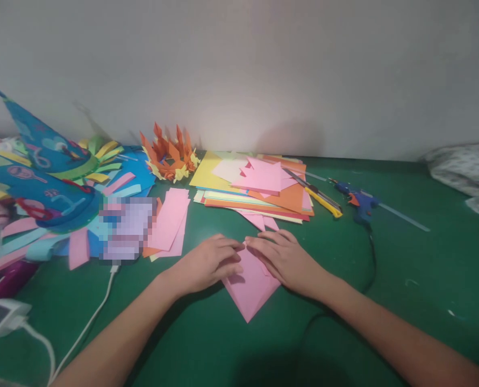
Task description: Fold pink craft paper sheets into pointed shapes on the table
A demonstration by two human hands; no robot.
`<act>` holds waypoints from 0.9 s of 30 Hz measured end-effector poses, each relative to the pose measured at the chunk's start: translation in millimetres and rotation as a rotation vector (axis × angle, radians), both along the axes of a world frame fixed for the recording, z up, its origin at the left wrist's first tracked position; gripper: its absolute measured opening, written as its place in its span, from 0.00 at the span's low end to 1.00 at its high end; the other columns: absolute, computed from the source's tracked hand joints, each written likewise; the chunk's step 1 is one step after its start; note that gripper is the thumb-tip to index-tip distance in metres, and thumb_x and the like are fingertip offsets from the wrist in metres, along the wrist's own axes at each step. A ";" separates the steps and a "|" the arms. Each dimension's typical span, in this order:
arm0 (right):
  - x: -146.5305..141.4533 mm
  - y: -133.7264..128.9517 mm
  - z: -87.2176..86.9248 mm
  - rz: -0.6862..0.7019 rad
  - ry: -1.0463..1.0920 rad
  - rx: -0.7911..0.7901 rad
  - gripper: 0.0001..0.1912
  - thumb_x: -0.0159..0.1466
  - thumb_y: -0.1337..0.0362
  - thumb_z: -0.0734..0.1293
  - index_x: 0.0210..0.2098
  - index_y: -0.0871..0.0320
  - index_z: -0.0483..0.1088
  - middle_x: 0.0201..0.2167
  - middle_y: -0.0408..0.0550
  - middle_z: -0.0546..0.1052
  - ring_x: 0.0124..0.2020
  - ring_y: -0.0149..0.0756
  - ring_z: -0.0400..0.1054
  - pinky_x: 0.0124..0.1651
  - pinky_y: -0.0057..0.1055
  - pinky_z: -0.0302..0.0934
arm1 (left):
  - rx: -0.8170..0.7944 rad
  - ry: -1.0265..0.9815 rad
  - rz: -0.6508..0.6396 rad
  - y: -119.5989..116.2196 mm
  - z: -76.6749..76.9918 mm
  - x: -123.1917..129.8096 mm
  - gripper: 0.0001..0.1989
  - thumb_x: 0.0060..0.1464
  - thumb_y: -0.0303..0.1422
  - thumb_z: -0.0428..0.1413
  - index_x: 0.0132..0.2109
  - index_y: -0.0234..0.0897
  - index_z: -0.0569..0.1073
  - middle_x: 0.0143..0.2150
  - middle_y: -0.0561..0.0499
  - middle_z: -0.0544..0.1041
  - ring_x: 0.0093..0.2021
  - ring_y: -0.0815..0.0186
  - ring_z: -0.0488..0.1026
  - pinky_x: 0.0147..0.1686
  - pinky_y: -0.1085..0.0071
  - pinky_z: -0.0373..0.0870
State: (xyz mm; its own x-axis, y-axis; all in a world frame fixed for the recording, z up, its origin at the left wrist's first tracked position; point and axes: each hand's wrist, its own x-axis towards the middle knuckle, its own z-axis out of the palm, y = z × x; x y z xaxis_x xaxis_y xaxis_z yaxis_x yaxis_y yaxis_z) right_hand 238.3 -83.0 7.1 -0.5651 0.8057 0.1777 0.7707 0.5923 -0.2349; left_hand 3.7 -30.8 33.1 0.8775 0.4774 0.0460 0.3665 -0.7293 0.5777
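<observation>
A pink sheet of origami paper [249, 293] lies on the green table with one corner pointing toward me, its sides showing folds. My left hand [213, 263] grips its left edge, the thumb on top and the fingers curled near the upper corner. From the other side my right hand [290, 263] holds the upper right edge, its fingertips pressed on the paper near the top. The two hands' fingertips almost meet there. Parts of the paper's upper edges are hidden under the fingers.
Behind the hands lies a stack of coloured paper [255, 201]. A yellow utility knife [322, 200] and a blue glue gun [362, 204] with its cord are to the right. Leftward are pink strips [169, 223], an orange paper crown [170, 156], blue cone hats [62, 199] and a white cable [96, 309].
</observation>
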 end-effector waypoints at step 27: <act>-0.2 -10.5 6.2 -0.256 0.227 -0.228 0.07 0.59 0.64 0.68 0.36 0.57 0.65 0.34 0.47 0.71 0.38 0.40 0.63 0.39 0.35 0.57 | 0.271 0.028 0.275 -27.3 -29.8 27.3 0.25 0.47 0.53 0.56 0.38 0.34 0.66 0.44 0.42 0.67 0.43 0.55 0.65 0.42 0.56 0.67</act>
